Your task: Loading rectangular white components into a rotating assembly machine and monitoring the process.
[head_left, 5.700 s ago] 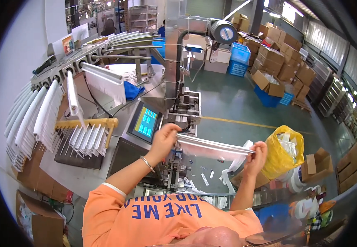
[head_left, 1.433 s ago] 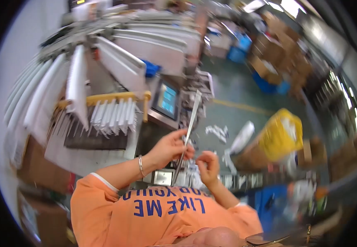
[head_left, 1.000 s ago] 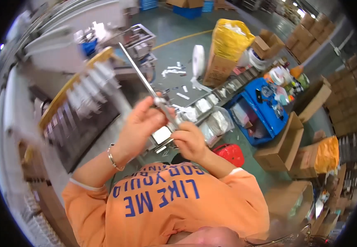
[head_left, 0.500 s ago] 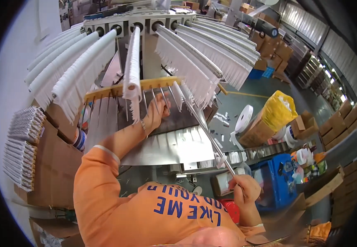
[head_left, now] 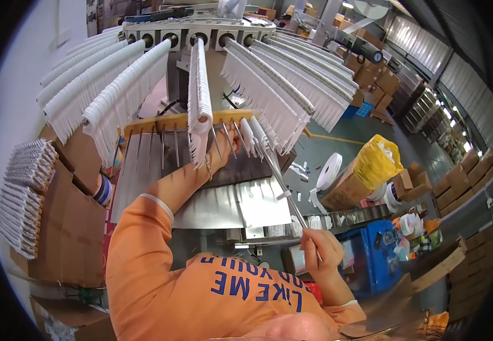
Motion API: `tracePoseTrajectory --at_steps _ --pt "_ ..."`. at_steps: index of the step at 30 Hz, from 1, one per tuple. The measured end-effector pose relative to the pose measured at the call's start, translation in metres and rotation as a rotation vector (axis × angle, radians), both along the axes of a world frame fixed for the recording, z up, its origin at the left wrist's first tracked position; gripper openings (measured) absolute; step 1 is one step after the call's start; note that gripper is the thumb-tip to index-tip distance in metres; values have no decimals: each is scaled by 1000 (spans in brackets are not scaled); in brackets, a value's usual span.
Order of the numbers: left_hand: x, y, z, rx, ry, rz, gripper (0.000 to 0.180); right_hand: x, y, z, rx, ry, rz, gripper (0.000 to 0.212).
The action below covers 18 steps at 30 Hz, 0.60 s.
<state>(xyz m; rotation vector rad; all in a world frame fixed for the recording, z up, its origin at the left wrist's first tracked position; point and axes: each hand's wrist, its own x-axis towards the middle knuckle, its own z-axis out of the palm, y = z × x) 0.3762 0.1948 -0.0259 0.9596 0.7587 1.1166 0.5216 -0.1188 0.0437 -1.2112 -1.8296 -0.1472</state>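
Observation:
A long thin metal rod (head_left: 286, 193) slants up from my right hand (head_left: 321, 250), which is closed round its lower end. The rod's upper end runs among short white rolls (head_left: 248, 136) at the right end of a wooden bar (head_left: 172, 121). Bare metal pins (head_left: 176, 149) stick out along that bar. My left hand (head_left: 224, 150) is behind the rightmost bare pins, beside the white rolls. Its fingers are curled, partly covered by pins, and what they hold cannot be made out. Over my left wrist hangs a spindle of white fringed strips (head_left: 199, 96).
More fringed spindles (head_left: 127, 85) fan out from a round machine head (head_left: 212, 28). Below the bar lies a shiny metal sheet (head_left: 224, 207). Filled pin racks (head_left: 22, 199) rest on a carton at left. A yellow bag (head_left: 377, 162) and blue bin (head_left: 374, 250) stand at right.
My right hand has moved left and up with the rod. My left hand has shifted slightly right, closer to the white rolls. The whole view has shifted a little.

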Motion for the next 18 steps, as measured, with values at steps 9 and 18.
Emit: tracePoseTrajectory --at_steps 9,18 --pt "-1 -3 -1 64 -54 -37 18 3 -17 10 5 -10 3 21" --pt "-11 -115 13 406 207 -349 20 -1 3 2 41 -13 -6 19"
